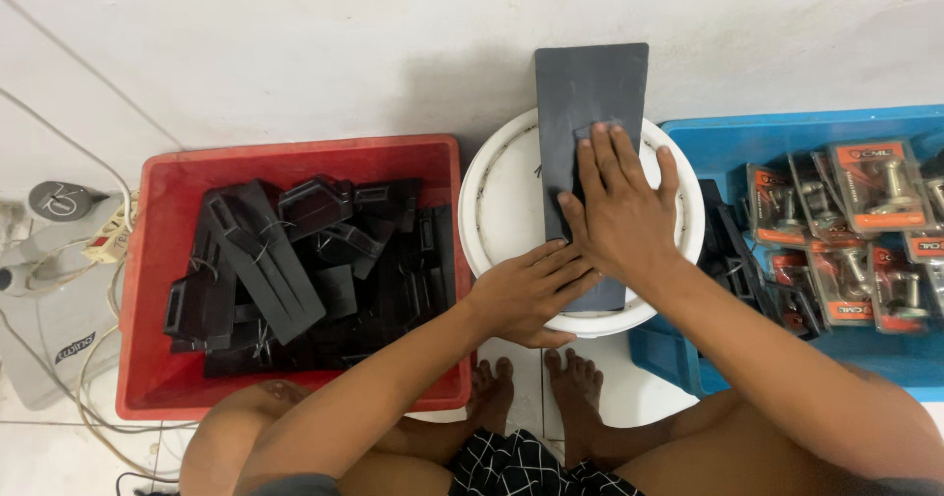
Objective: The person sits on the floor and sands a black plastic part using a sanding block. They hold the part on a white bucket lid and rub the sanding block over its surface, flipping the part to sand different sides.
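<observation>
Flat and unclenched, both hands, right hand (618, 211) and left hand (531, 294), press the grey board (590, 88) onto the white bucket (501, 201), apparently mid-smoothing; firm even pressure comes next.

A plain white wall (295, 34) meets a white tiled floor (39, 437) under even, soft light.

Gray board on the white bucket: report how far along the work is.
Done: cannot tell. In hand: right hand presses flat on the gray board across the white bucket; left hand steadies its near end. Left: red bin full of black plastic parts.
</observation>
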